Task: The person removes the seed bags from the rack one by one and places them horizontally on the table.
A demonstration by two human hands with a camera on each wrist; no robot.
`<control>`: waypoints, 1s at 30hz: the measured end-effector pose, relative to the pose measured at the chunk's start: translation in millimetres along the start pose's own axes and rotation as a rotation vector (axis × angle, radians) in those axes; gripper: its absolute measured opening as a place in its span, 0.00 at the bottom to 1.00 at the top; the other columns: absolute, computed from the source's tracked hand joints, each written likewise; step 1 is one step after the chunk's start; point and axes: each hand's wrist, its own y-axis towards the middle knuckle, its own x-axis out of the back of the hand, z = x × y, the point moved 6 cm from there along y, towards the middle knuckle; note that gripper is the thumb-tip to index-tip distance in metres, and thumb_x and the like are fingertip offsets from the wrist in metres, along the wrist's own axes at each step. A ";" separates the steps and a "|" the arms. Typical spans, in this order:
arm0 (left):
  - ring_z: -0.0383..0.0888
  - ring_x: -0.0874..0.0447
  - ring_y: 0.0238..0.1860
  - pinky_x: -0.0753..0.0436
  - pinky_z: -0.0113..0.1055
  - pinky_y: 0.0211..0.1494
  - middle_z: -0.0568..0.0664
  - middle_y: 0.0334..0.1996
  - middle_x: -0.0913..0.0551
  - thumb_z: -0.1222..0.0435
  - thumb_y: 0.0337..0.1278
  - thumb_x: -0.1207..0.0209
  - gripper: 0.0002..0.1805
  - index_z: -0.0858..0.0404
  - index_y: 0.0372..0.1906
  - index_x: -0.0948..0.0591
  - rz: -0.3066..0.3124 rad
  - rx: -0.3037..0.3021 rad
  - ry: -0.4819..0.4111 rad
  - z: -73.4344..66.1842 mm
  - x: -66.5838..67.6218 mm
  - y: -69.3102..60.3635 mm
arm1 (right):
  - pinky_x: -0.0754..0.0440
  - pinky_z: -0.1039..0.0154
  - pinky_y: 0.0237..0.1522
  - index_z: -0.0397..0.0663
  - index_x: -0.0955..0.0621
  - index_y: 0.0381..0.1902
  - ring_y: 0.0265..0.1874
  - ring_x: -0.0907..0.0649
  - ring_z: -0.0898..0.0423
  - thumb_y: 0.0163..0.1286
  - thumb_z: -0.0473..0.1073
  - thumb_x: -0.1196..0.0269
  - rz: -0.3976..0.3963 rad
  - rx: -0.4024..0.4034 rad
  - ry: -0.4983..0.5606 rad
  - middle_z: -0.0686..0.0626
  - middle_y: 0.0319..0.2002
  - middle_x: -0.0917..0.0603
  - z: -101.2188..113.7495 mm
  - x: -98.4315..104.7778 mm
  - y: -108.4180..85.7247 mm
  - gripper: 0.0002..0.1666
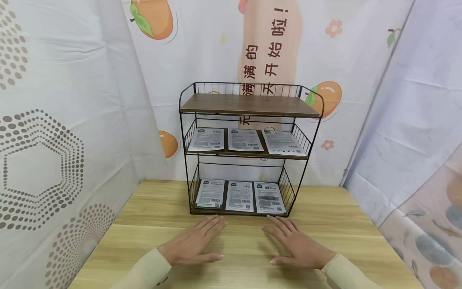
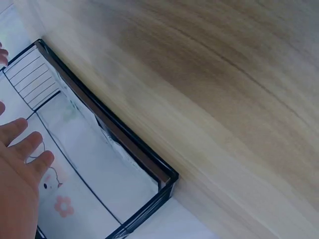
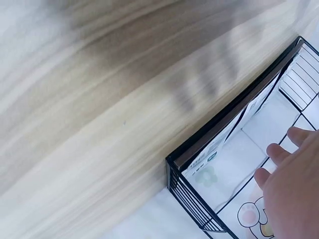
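My left hand (image 1: 193, 243) is held over the wooden table, fingers extended and thumb spread, in front of the rack's left part. Mirroring it, my right hand (image 1: 297, 245) hovers by the rack's right front corner with its fingers straight. Neither hand holds anything. Before them stands a black wire rack (image 1: 252, 155) with brown boards. White printed packets lie side by side on its two lower levels, such as a middle-level packet (image 1: 244, 140) and a bottom-level packet (image 1: 240, 196). The top board (image 1: 249, 103) bears nothing. Both wrist views show fingertips apart from the rack.
The light wood table (image 1: 249, 261) runs up to a patterned cloth (image 1: 213, 48) behind the rack. More cloth hangs at the left (image 1: 72, 120) and the right (image 1: 415, 140). Wire side rails (image 1: 287, 194) bound the rack's levels.
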 end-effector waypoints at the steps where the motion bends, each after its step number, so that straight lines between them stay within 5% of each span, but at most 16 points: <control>1: 0.55 0.44 0.79 0.40 0.52 0.77 0.55 0.81 0.46 0.34 0.73 0.53 0.47 0.56 0.84 0.50 -0.005 0.001 -0.005 0.2 -0.2 -0.6 | 0.34 0.35 0.65 0.53 0.34 0.78 0.70 0.30 0.39 0.60 0.69 0.28 -0.001 0.004 -0.005 0.36 0.76 0.37 0.3 -0.4 -0.2 0.55; 5: 0.55 0.40 0.77 0.37 0.53 0.75 0.52 0.80 0.41 0.38 0.74 0.50 0.42 0.56 0.82 0.44 -0.035 0.038 -0.067 6.0 -0.6 -2.4 | 0.36 0.37 0.65 0.54 0.36 0.79 0.70 0.30 0.41 0.61 0.68 0.29 -0.002 0.008 -0.009 0.40 0.76 0.35 0.3 -3.0 -0.6 0.55; 8: 0.51 0.33 0.73 0.31 0.53 0.72 0.48 0.74 0.32 0.41 0.77 0.51 0.34 0.54 0.77 0.33 -0.059 0.132 -0.183 17.5 2.3 -4.1 | 0.34 0.37 0.64 0.55 0.34 0.78 0.68 0.28 0.42 0.66 0.67 0.32 0.006 -0.025 0.028 0.46 0.73 0.29 -1.6 -4.0 2.7 0.49; 12: 0.46 0.21 0.60 0.20 0.51 0.60 0.46 0.60 0.18 0.40 0.77 0.52 0.27 0.51 0.66 0.21 -0.074 0.360 -0.485 39.6 7.8 -9.9 | 0.30 0.38 0.61 0.57 0.25 0.71 0.58 0.22 0.50 0.76 0.62 0.40 0.041 -0.149 0.167 0.58 0.58 0.18 -6.0 -2.3 15.6 0.31; 16: 0.47 0.16 0.46 0.17 0.47 0.49 0.51 0.47 0.14 0.42 0.77 0.49 0.23 0.54 0.54 0.16 -0.166 0.544 -0.815 59.1 16.4 -15.5 | 0.24 0.48 0.53 0.58 0.16 0.58 0.44 0.20 0.62 0.81 0.60 0.46 0.058 -0.291 0.334 0.66 0.42 0.14 -9.8 1.0 35.7 0.21; 22: 0.52 0.14 0.38 0.15 0.44 0.41 0.57 0.43 0.14 0.47 0.77 0.46 0.26 0.67 0.51 0.17 -0.298 0.666 -1.119 72.4 28.6 -20.1 | 0.19 0.61 0.38 0.65 0.15 0.38 0.32 0.17 0.63 0.82 0.65 0.51 0.087 -0.426 0.610 0.63 0.32 0.14 -5.0 2.1 63.1 0.23; 30: 0.51 0.17 0.33 0.17 0.40 0.36 0.56 0.40 0.14 0.45 0.76 0.46 0.27 0.68 0.49 0.17 -0.399 0.718 -1.250 77.8 42.2 -14.2 | 0.15 0.52 0.37 0.53 0.16 0.42 0.33 0.15 0.47 0.82 0.63 0.50 0.058 -0.510 0.926 0.51 0.34 0.12 7.0 10.2 93.5 0.25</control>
